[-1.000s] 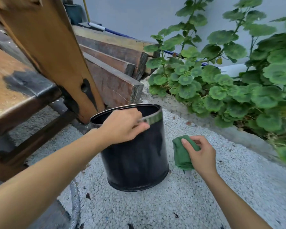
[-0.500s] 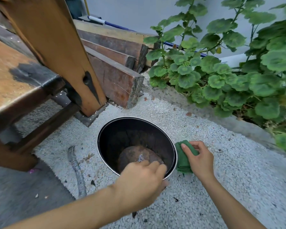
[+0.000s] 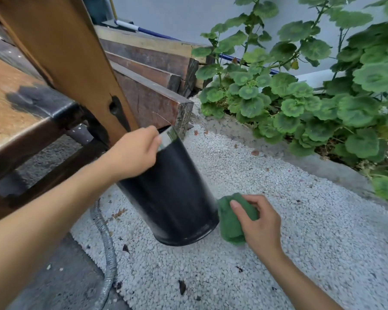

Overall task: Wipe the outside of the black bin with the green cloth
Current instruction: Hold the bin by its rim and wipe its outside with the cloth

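The black bin (image 3: 173,198) with a silver rim band stands on white gravel, tilted so its mouth leans away from me toward the wooden bench. My left hand (image 3: 133,153) grips the rim at the top. My right hand (image 3: 259,222) holds the bunched green cloth (image 3: 230,220) against the bin's lower right side, close to its base. The inside of the bin is hidden from this angle.
A wooden bench (image 3: 31,104) and its slanted post stand at the left, with stacked timber beams (image 3: 152,86) behind the bin. Leafy green plants (image 3: 311,90) fill a raised concrete bed at the right. A grey corrugated hose (image 3: 105,247) lies on the ground at the left.
The bin has tipped away from me, hiding its inside. My left hand shifted from the near rim to the top rim. The cloth hand has dropped lower along the bin's side.
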`<state>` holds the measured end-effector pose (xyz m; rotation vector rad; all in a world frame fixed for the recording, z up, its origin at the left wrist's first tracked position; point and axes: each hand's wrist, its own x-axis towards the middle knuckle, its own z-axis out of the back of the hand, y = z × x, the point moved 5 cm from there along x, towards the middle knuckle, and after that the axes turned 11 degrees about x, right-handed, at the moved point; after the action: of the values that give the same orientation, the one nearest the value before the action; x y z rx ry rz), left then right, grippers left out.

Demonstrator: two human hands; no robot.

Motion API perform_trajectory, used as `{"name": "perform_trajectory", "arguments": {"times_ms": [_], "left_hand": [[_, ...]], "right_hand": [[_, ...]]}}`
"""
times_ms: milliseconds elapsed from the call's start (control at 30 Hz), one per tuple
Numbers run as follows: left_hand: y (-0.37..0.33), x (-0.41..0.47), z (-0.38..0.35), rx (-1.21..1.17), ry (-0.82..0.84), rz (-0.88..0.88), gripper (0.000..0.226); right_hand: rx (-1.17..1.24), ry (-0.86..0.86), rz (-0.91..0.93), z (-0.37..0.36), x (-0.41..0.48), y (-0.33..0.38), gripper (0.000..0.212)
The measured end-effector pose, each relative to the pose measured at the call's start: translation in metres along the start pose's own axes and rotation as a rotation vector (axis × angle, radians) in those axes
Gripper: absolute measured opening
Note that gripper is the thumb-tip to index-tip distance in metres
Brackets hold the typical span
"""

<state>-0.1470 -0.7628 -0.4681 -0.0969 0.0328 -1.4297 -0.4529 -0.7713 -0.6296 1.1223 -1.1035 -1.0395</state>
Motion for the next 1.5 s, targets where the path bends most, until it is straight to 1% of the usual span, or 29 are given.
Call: {"name": "perform_trajectory", "arguments": {"times_ms": [67, 100, 200, 300, 367, 400, 433, 500, 567, 633, 733, 833, 933, 1000, 1067, 1167, 1267, 1367, 1500], "left_hand": [[0.015, 0.012, -0.002, -0.065, -0.031, 0.116, 0.022], [0.02, 0.016, -0.004, -0.084, -0.061, 0.172, 0.023], [0.026, 0.025, -0.01, -0.1, -0.167, 0.261, 0.027], [0.031, 0.032, -0.013, -0.101, -0.232, 0.286, 0.032], [0.037, 0.033, -0.015, -0.103, -0.259, 0.294, 0.034], [0.042, 0.033, -0.016, -0.105, -0.27, 0.296, 0.035], [0.047, 0.032, -0.016, -0.108, -0.279, 0.295, 0.035], [0.057, 0.026, -0.017, -0.122, -0.299, 0.281, 0.034], [0.066, 0.013, -0.015, -0.166, -0.326, 0.246, 0.032], [0.076, -0.005, -0.015, -0.245, -0.318, 0.199, 0.029], [0.091, -0.037, -0.015, -0.334, -0.291, 0.153, 0.032], [0.102, -0.06, -0.014, -0.314, -0.265, 0.2, 0.036], [0.103, -0.068, -0.008, -0.253, -0.238, 0.252, 0.033], [0.093, -0.062, 0.001, -0.155, -0.24, 0.258, 0.025], [0.071, -0.049, 0.004, 0.01, -0.24, 0.227, 0.024], [0.029, -0.018, -0.005, 0.284, -0.202, 0.198, 0.037], [0.006, 0.013, -0.012, 0.423, -0.131, 0.237, 0.052], [0.01, 0.025, -0.013, 0.388, -0.16, 0.188, 0.06], [0.042, 0.008, -0.004, 0.203, -0.351, 0.138, 0.073]], "right_hand": [[-0.021, 0.112, 0.067, -0.029, -0.009, 0.013, 0.026], [-0.052, 0.167, 0.134, -0.047, -0.013, 0.019, 0.023], [-0.116, 0.276, 0.419, -0.091, -0.024, 0.031, 0.026], [-0.214, 0.305, 0.657, -0.117, -0.022, 0.031, 0.027], [-0.242, 0.246, 0.718, -0.116, -0.01, 0.026, 0.027], [-0.217, 0.207, 0.68, -0.113, -0.001, 0.023, 0.027], [-0.18, 0.17, 0.597, -0.107, 0.01, 0.02, 0.027], [-0.125, 0.089, 0.369, -0.097, 0.037, 0.012, 0.024], [-0.075, 0.063, 0.141, -0.092, 0.064, -0.004, 0.018], [-0.043, 0.134, -0.029, -0.099, 0.084, -0.027, 0.015], [-0.081, 0.26, -0.159, -0.123, 0.083, -0.07, 0.012], [-0.116, 0.274, -0.213, -0.146, 0.067, -0.109, 0.013], [-0.147, 0.262, -0.255, -0.158, 0.052, -0.132, 0.016], [-0.15, 0.246, -0.249, -0.159, 0.045, -0.135, 0.014], [-0.152, 0.231, -0.235, -0.155, 0.04, -0.131, 0.011], [-0.171, 0.218, -0.187, -0.14, 0.039, -0.118, 0.019], [-0.164, 0.19, -0.194, -0.116, 0.043, -0.103, 0.016], [-0.131, 0.138, -0.166, -0.083, 0.043, -0.087, 0.016], [-0.052, 0.045, -0.117, -0.045, 0.036, -0.063, 0.014]]}}
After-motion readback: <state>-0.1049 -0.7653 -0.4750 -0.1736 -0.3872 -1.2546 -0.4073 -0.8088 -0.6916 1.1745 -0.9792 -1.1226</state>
